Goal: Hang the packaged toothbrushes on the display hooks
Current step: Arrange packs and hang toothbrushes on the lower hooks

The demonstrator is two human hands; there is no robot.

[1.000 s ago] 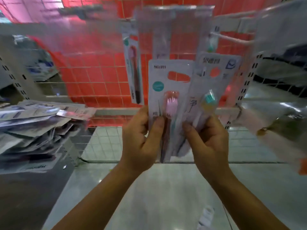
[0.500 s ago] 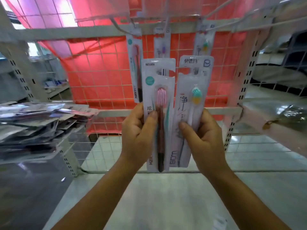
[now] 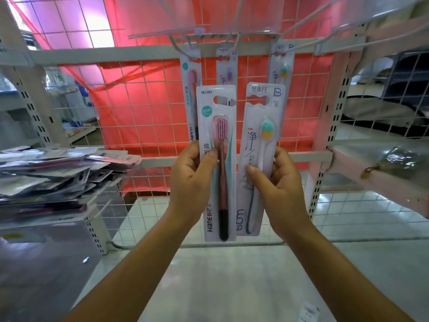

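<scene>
Pinching pink pack (image 3: 223, 117) in left hand (image 3: 192, 180) and teal pack (image 3: 261, 145) in right hand (image 3: 278, 184), lift each squarely onto its matching far hook (image 3: 181, 49).

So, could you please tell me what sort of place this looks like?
Probably a shop's retail display: packaged toothbrushes hang from wire hooks on a grid panel, slotted shelf uprights flank it, and a heap of packs lies alongside.

Bright, pink-tinted light, sharp centre.
Backlight glows top left; shelf upright (image 3: 334, 108) bows near the edge; package pile (image 3: 58, 173) looks smeared.
</scene>
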